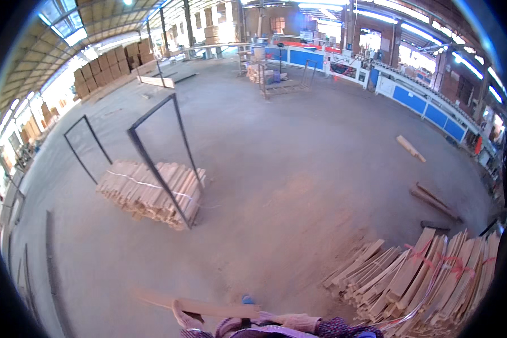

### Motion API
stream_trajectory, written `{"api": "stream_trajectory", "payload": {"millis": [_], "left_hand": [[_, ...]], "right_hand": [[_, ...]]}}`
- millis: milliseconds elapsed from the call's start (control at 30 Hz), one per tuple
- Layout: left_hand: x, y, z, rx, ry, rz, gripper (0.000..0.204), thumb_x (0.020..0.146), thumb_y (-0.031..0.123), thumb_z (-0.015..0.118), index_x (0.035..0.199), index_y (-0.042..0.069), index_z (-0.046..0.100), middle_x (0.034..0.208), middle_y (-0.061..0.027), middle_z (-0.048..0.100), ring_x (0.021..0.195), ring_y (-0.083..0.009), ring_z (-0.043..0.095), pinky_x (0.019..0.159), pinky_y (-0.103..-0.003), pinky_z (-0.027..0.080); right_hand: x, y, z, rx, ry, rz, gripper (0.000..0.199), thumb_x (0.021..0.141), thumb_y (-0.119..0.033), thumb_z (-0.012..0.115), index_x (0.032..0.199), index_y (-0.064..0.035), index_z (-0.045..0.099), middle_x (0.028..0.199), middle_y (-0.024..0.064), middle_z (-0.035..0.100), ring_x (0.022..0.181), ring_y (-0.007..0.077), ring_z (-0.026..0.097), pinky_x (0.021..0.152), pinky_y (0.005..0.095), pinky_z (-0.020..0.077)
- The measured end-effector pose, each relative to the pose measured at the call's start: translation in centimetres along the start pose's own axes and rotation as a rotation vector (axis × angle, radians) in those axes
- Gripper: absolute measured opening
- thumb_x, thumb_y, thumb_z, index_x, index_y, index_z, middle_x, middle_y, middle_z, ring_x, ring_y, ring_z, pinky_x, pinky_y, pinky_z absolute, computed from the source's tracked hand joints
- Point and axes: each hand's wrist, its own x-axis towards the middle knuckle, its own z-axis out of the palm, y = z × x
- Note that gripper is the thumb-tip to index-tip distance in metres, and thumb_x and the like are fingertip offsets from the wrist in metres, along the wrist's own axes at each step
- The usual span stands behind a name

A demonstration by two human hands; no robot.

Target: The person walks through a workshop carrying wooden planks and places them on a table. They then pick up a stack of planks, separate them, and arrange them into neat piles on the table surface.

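Observation:
A long, thin wooden board [222, 310] lies crosswise in front of my body at the lower edge of the view. My left hand [185, 318] is closed around it toward its left part, and the left end sticks out past the hand, blurred. Close to the board's right end is my right hand [299, 322], pale and partly cut off by clothing; its fingers do not show clearly, so whether it touches the board is unclear. Patterned sleeves cover both arms. A small blue shape [248, 299], maybe a shoe tip, shows just beyond the board.
Bundled wood strips [417, 276] with red and white ties lie at the right. A strapped stack of strips [152, 188] sits within a black metal frame [152, 158] at the left. Loose wood pieces [411, 148] lie on the concrete floor. Blue-white machinery [414, 101] lines the far right.

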Motion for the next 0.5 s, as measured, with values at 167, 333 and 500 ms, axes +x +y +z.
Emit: {"api": "stream_trajectory", "payload": {"millis": [167,333,500], "left_hand": [[7.4,0.3,15.8,0.083,-0.331,-0.064,0.057,0.083,0.047,0.067,0.124,0.01,0.05,0.107,-0.0052,0.057,0.096,-0.0228,0.058,0.081,-0.039,0.051],[13.9,-3.7,28.7,0.127,-0.574,0.04,0.061,0.08,0.042,0.071,0.125,0.008,0.049,0.112,-0.004,0.057,0.101,-0.0219,0.057,0.084,-0.039,0.051],[18.5,-5.6,40.1,0.236,-0.604,0.231,0.072,0.075,0.032,0.073,0.134,0.006,0.04,0.113,-0.0049,0.053,0.099,-0.0204,0.055,0.085,-0.036,0.048]], "right_hand": [[1.6,-6.0,-7.8,0.032,0.119,0.042,0.058,0.096,-0.042,0.054,0.143,-0.0101,0.042,0.138,0.0166,0.05,0.13,0.0282,0.045,0.108,0.0359,0.0346],[6.0,-8.6,-17.1,0.247,0.278,0.153,0.055,0.094,-0.048,0.053,0.138,-0.0149,0.05,0.136,0.0148,0.052,0.127,0.0262,0.047,0.106,0.0357,0.0363],[12.9,-8.1,-29.5,0.382,0.288,0.133,0.056,0.094,-0.051,0.054,0.138,-0.0158,0.052,0.139,0.0104,0.051,0.129,0.0228,0.045,0.109,0.0333,0.0321]]}}
